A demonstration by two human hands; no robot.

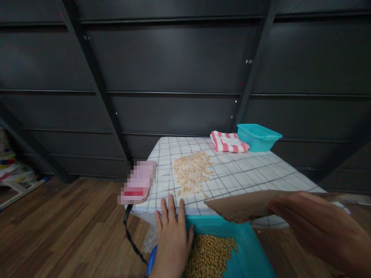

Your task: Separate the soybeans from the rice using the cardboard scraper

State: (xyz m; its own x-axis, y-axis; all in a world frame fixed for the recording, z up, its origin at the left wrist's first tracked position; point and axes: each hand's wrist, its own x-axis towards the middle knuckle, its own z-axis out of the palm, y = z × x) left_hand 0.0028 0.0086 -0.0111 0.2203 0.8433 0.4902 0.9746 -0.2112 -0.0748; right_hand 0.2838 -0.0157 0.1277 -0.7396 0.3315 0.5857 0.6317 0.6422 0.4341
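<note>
My left hand point(173, 235), a ring on one finger, lies with its fingers stretched out at the table's front edge, by the left rim of a teal plastic bin point(252, 247). In the bin is a heap of round tan beans point(210, 255). My right hand point(315, 220) grips a flat piece of brown cardboard point(240, 204), held slanting over the bin's far right side and the table edge. Beyond my left hand, a flat spread of white grains mixed with yellow kernels point(193, 172) lies on the white checked tablecloth point(232, 173).
At the back right stands a second teal bin point(257, 137), beside a folded pink-and-white striped towel point(228, 141). A blurred-out pink object point(139, 183) is at the table's left edge, a black strap point(129, 227) hanging below it. Behind rises a dark panelled wall point(174, 58).
</note>
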